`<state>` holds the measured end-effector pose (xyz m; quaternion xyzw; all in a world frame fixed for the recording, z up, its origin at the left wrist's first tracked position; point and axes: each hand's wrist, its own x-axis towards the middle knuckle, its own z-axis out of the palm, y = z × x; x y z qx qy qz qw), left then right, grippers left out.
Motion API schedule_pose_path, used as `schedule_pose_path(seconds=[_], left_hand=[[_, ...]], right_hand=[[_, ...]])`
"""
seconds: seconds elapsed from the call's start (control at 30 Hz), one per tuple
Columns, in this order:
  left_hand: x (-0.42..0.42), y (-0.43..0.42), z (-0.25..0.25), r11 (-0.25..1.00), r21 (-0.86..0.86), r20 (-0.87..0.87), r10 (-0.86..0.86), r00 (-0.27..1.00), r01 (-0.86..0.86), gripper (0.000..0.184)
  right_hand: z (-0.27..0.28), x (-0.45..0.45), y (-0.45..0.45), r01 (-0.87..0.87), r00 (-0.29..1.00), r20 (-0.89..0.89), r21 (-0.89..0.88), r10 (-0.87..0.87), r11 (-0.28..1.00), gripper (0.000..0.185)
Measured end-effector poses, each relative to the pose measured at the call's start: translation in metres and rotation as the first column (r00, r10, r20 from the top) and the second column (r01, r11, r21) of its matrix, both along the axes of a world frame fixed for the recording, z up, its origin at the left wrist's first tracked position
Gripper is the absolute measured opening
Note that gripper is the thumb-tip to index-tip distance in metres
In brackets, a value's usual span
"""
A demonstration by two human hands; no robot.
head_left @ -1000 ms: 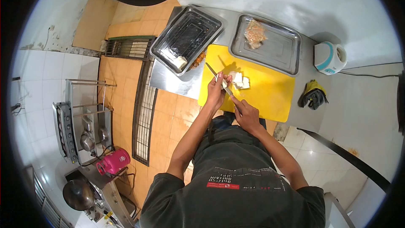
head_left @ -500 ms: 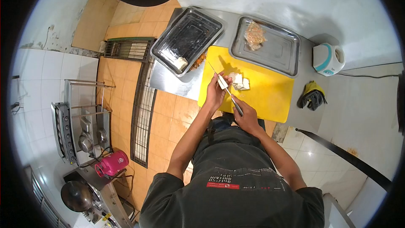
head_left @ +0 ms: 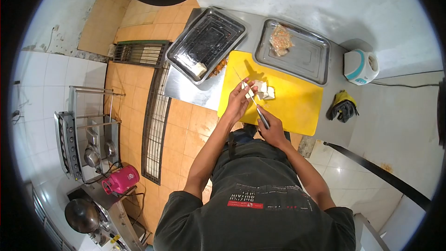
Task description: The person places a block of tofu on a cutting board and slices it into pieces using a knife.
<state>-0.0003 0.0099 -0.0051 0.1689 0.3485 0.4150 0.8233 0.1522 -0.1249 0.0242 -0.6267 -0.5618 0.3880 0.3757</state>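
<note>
My right hand (head_left: 272,130) is wrapped round the dark handle of a knife (head_left: 263,118), its thin blade slanting up and left. In my left hand (head_left: 237,103) is a small piece of white tofu (head_left: 250,92), pinched by the fingers, with the blade lying against it. Both hands are above the near left part of a yellow cutting board (head_left: 293,107). Just right of my left fingers, several tofu pieces (head_left: 265,93) sit close together on the board; my fingers partly cover them.
A dark metal tray (head_left: 216,30) at the back left holds a white piece (head_left: 199,69); brown-orange food (head_left: 218,68) shows beside it. A second tray (head_left: 306,53) holds a plastic bag of food (head_left: 280,40). Rightward are a black-and-yellow cloth (head_left: 344,107) and a white-teal appliance (head_left: 360,66).
My left fingers have shifted slightly and now cover more of the tofu piece. The knife has moved a little along it, its tip slightly further right. Trays and board remain in place.
</note>
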Motion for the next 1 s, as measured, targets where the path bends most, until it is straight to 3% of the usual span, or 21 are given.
schedule_pose_path(seconds=[0.2,0.33,0.43,0.5,0.53,0.6,0.73,0.8,0.83,0.9,0.93,0.97,1.0], left_hand=[[-0.006,0.002,-0.007,0.999,0.017,0.059,-0.036,0.998,0.035,0.048],[-0.009,0.004,-0.020,0.999,-0.023,0.206,-0.027,0.978,0.033,0.049],[-0.009,0.006,-0.024,0.996,-0.086,0.170,-0.004,0.985,0.019,0.049],[-0.008,0.009,-0.022,0.980,-0.196,0.223,0.062,0.973,-0.018,0.047],[-0.008,0.010,-0.021,0.980,-0.196,0.225,0.061,0.973,-0.016,0.047],[-0.007,0.011,-0.017,0.986,-0.145,0.204,-0.054,0.977,0.085,0.048],[-0.001,0.008,-0.015,0.981,-0.176,0.130,-0.059,0.990,0.081,0.045],[-0.003,0.009,-0.016,0.988,-0.130,-0.001,-0.077,0.997,0.077,0.044],[-0.005,0.011,-0.016,0.989,-0.130,-0.001,-0.078,0.997,0.077,0.044],[-0.008,0.013,-0.018,0.993,0.055,-0.263,-0.083,0.961,0.101,0.049],[-0.010,0.014,-0.019,0.993,0.055,-0.263,-0.084,0.961,0.102,0.049],[-0.012,0.016,-0.020,0.932,0.283,-0.564,-0.028,0.825,0.225,0.049],[-0.015,0.016,-0.021,0.805,0.434,-0.782,0.115,0.612,0.404,0.050]], right_hand=[[0.000,0.003,-0.001,0.001,0.981,-0.190,-0.156,-0.031,0.988,0.054],[-0.013,0.007,-0.004,0.009,0.980,-0.196,-0.056,-0.020,0.998,0.058],[-0.016,0.012,-0.007,-0.052,0.876,-0.476,-0.260,-0.081,0.964,0.063],[-0.016,0.013,-0.006,-0.084,0.750,-0.651,-0.273,-0.120,0.958,0.067],[-0.015,0.015,-0.006,-0.082,0.750,-0.650,-0.273,-0.121,0.958,0.067],[-0.014,0.019,-0.005,-0.135,0.619,-0.763,-0.338,-0.187,0.931,0.069],[-0.018,0.024,-0.005,-0.203,0.477,-0.852,-0.344,-0.214,0.917,0.071],[-0.021,0.026,-0.007,-0.230,0.234,-0.938,-0.307,-0.254,0.923,0.072],[-0.023,0.028,-0.007,-0.230,0.234,-0.939,-0.306,-0.253,0.924,0.072],[-0.025,0.034,-0.007,-0.195,0.140,-0.960,-0.268,-0.244,0.944,0.072],[-0.025,0.037,-0.006,-0.194,0.140,-0.960,-0.268,-0.244,0.944,0.072],[-0.025,0.041,-0.005,-0.158,0.198,-0.947,-0.286,-0.254,0.945,0.071],[-0.025,0.042,-0.005,-0.122,0.254,-0.930,-0.302,-0.265,0.945,0.071]])
